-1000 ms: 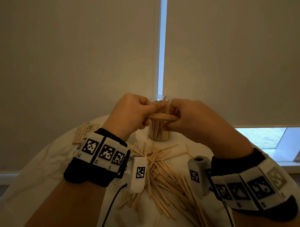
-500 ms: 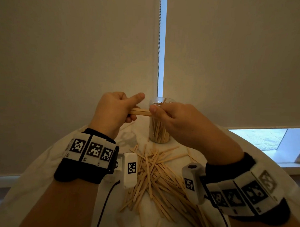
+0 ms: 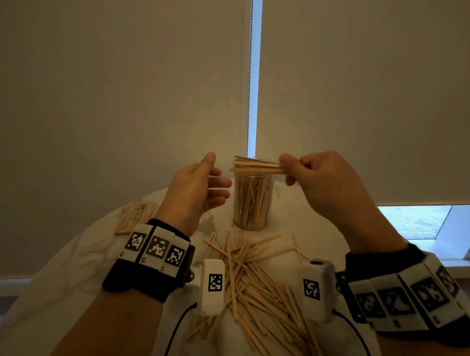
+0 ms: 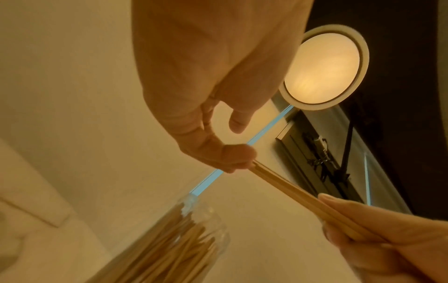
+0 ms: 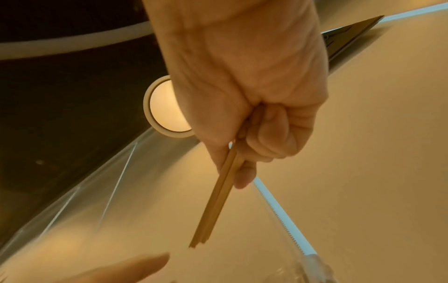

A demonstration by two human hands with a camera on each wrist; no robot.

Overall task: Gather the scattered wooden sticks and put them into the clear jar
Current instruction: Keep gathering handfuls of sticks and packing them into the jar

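Wooden sticks look light, stiff, slippery together; right hand pinches one end above the jar, left hand relaxed, holding nothing

One clear jar stands packed with sticks past counting, one small bundle of sticks (individual pieces too tight to number) is held over it, dozens of loose sticks lie scattered, and two hands show.

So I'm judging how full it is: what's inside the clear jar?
The clear jar holds many wooden sticks standing on end, reaching near its rim. Its mouth is partly covered by the bundle held across it.
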